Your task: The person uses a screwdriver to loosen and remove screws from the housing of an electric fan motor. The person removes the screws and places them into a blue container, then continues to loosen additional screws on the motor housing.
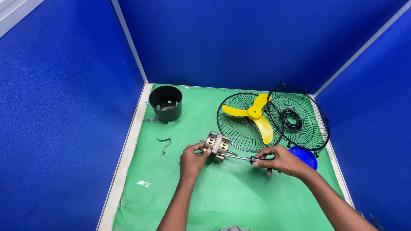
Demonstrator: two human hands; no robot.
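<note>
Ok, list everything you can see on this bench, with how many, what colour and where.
Fan motor: one, brass-coloured metal, middle of the mat, held by the left hand.
Screwdriver: one, metal shaft with dark handle, pointing into the motor, held by the right hand.
Fan guards: two, black wire, right rear; one lies flat, the other leans tilted.
Fan blade: one, yellow, on the flat guard.
Housing cup: one, black, left rear.
Bent clip: one, dark, left of the motor.
Round part: one, blue, behind the right hand.
Mat: one, green, covering the table.
Partition walls: blue, around.
Left hand: on the motor.
Right hand: on the screwdriver.
</note>
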